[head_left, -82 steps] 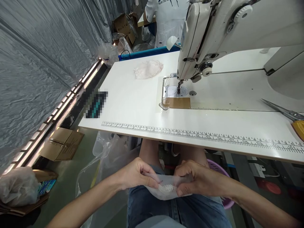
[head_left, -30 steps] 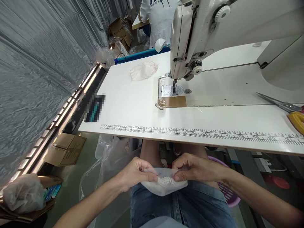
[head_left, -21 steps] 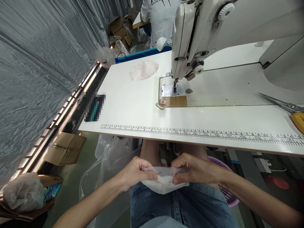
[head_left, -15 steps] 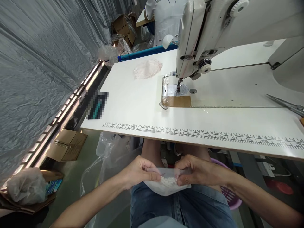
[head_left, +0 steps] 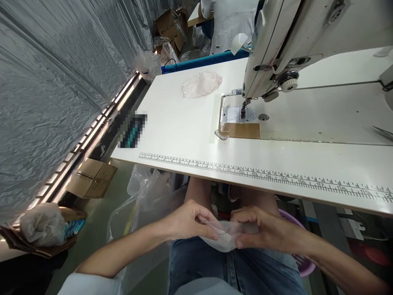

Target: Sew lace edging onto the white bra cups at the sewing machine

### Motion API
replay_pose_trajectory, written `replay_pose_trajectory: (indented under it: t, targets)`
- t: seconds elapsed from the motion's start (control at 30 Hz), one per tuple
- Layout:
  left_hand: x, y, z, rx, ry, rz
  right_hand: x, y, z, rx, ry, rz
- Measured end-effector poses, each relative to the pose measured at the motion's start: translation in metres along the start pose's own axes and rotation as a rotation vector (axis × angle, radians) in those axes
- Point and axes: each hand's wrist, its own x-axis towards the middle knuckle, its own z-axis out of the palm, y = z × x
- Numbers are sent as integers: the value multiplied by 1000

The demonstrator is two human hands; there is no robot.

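A small piece of sheer white fabric [head_left: 225, 241], with a lacy-looking white patch in its middle, is stretched between my hands above my lap. My left hand [head_left: 199, 223] pinches its left side between thumb and fingers. On the other side my right hand [head_left: 253, 227] grips the fabric the same way, thumb toward me. Both hands are below the front edge of the white sewing table [head_left: 172, 135]. Beyond them stands a white sewing machine [head_left: 273, 53], its presser foot [head_left: 243, 111] over the metal plate.
A pale pink fabric piece [head_left: 202, 84] lies on the table's far left. Scissors [head_left: 382, 132] show at the right edge. A purple basket [head_left: 302, 262] stands under the table, a cardboard box [head_left: 91, 178] on the floor at left. A person in white [head_left: 235, 24] is beyond the table.
My hands still hold the white fabric, which is now more gathered and folded between them. The view has shifted, so the table and machine appear farther right.
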Motion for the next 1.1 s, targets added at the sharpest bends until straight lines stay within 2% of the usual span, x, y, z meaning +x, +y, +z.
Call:
replay_pose_trajectory:
  t: [0.13, 0.3, 0.47, 0.67, 1.1]
  targets:
    - [0, 1, 0, 36, 8, 12, 5, 0, 5, -73, 52, -32]
    - [-2, 5, -1, 101, 24, 5, 6, -2, 9, -125, 52, -37]
    - [-2, 3, -1, 111, 19, 24, 7, -2, 12, -211, 124, -36]
    - [-4, 0, -9, -4, 43, -11, 4, 4, 4, -56, -4, -15]
    - [-9, -2, -16, -81, 59, -48, 1, 7, 0, -54, 11, -74]
